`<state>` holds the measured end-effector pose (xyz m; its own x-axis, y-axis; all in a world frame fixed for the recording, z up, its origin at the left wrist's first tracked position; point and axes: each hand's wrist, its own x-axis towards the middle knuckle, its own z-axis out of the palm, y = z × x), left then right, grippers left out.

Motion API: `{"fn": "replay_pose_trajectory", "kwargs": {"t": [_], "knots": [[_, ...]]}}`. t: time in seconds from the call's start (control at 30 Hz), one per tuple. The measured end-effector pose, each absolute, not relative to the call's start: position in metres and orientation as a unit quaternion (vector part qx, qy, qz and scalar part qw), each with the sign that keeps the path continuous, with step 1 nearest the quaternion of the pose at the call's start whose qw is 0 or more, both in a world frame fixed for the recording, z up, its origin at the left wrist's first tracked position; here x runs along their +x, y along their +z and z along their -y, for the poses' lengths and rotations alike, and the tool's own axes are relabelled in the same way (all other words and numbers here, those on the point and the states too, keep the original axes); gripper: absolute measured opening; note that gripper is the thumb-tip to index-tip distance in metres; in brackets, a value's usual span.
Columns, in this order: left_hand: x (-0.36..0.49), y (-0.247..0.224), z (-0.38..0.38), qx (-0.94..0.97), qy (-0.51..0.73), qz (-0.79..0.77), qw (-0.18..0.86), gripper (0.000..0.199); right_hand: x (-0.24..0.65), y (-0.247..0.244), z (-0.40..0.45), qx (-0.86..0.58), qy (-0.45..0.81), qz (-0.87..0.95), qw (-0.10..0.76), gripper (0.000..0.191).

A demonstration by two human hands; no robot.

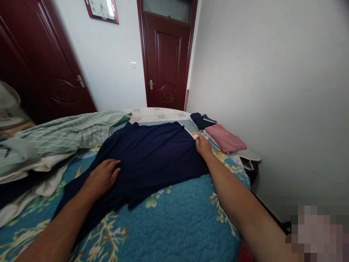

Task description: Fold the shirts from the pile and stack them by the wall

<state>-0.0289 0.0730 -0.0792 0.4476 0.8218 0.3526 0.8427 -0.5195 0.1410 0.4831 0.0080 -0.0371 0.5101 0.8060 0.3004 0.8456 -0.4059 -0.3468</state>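
Right now, a navy shirt (pixel 155 156) lies spread across the middle of the bed, on a blue flowered quilt (pixel 169 222), its near left part running under the left forearm. The left hand (pixel 103 176) rests palm down on the left side of the cloth, fingers a little bent and loosely apart, pinching nothing that shows. The right hand (pixel 204 146) is at the far right edge, and its thumb and fingers look pressed together on the fabric there, though the exact hold is small and partly hidden.

A few things could go wrong. Shallow creases cross the shirt, so a harder pull from the right hand could deepen them, since the left hand seems only to lie on the cloth. The pinch appears to take just the margin; if so, the edge could slip out under tension. The left forearm lies over the near left part, and its weight could drag or bunch that cloth if the arm shifted.

To the left, a heap with a green striped cloth (pixel 81 127) sits close to the shirt and could catch it. Far right, a folded pink garment (pixel 226 137) and a dark folded garment (pixel 203 120) lie near the right hand; a wide sweep there might knock them out of shape.
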Motion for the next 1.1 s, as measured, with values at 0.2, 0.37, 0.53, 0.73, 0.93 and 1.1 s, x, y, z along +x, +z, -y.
{"fn": "replay_pose_trajectory", "kwargs": {"t": [0.2, 0.37, 0.53, 0.73, 0.93, 1.1], "knots": [[-0.031, -0.079, -0.074, -0.849, -0.188, 0.493, 0.017, 0.062, 0.498, -0.038, -0.006, -0.873, -0.036, 0.445, 0.198, 0.034], [-0.029, -0.078, -0.073, -0.849, -0.183, 0.496, 0.017, 0.064, 0.498, -0.037, -0.004, -0.889, -0.017, 0.431, 0.155, 0.035], [-0.029, -0.077, -0.072, -0.850, -0.184, 0.493, 0.015, 0.063, 0.500, -0.036, -0.002, -0.875, -0.029, 0.455, 0.166, 0.036], [-0.025, -0.073, -0.070, -0.848, -0.182, 0.497, 0.018, 0.063, 0.522, -0.025, 0.015, -0.854, 0.057, 0.470, 0.216, 0.034], [-0.022, -0.073, -0.072, -0.845, -0.190, 0.500, 0.019, 0.059, 0.528, -0.022, 0.061, -0.798, 0.232, 0.484, 0.274, 0.034], [-0.022, -0.075, -0.073, -0.851, -0.184, 0.490, 0.025, 0.064, 0.515, -0.026, 0.092, -0.793, 0.119, 0.530, 0.276, 0.052]]}}
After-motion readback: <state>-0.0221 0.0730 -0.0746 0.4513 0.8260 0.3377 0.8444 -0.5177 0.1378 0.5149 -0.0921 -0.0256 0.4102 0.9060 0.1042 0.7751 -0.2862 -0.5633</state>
